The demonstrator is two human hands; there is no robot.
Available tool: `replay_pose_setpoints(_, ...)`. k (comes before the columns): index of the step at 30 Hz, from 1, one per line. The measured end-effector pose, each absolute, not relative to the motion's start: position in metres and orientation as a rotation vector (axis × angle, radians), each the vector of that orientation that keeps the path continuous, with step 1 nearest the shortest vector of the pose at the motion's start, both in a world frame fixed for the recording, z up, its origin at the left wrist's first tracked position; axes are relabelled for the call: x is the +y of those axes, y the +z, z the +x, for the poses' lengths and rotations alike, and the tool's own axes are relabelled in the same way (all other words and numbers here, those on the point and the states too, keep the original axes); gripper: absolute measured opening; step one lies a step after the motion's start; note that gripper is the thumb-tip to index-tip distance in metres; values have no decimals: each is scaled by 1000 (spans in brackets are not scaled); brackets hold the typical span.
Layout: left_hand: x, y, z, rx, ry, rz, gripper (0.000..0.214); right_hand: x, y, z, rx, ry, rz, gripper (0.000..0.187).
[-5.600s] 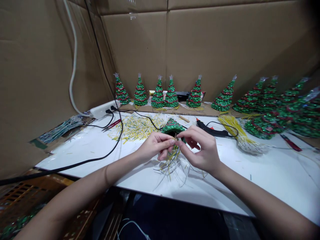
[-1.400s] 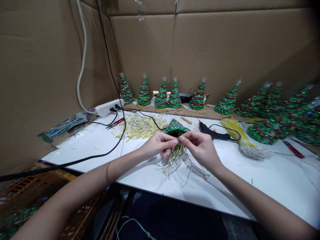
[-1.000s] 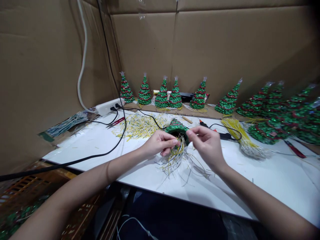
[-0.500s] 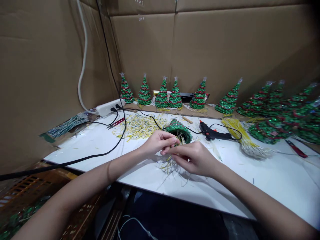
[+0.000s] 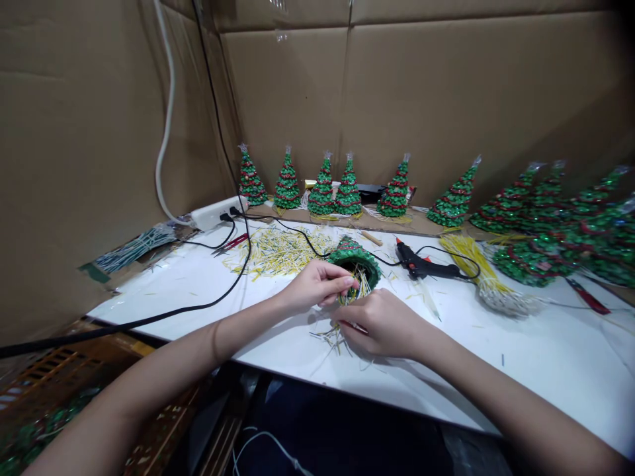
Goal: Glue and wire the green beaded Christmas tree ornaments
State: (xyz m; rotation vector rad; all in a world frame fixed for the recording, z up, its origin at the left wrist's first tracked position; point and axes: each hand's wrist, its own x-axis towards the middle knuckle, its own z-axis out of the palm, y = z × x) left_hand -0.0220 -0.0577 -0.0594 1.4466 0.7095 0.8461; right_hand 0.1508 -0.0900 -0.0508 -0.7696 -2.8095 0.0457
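A small green Christmas tree (image 5: 347,248) lies on its side on the white table, its hollow base facing me. Thin white and yellow wires (image 5: 364,279) stick out of that opening. My left hand (image 5: 325,284) pinches some of these wires at the left of the opening. Just below and to the right, my right hand (image 5: 380,322) is closed, fingers bent near the wire ends; a thin red edge shows under them, and what it grips is mostly hidden. Loose wire ends (image 5: 333,337) lie beneath the hands.
Cut wire bits (image 5: 285,251) are heaped at the left near red-handled scissors (image 5: 231,243). A black glue gun (image 5: 421,261) and a bundle of yellow wires (image 5: 471,271) lie right. Decorated trees (image 5: 394,192) line the back. A black cable (image 5: 198,307) crosses the left side.
My right hand has moved down and slightly away from my left hand, uncovering more of the tree's opening and its wires. My left hand has stayed nearly in place.
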Motion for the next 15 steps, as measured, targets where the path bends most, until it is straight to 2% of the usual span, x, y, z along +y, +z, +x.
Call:
replay_pose_setpoints(10,-58,-59,-22,713,841,1442,25,-92,-57,149,-2907,-156,-892,18)
replay_pose_setpoints(15,-57,-60,-22,712,863,1428,27,-98,-28,150,-2789,-191,-736,21)
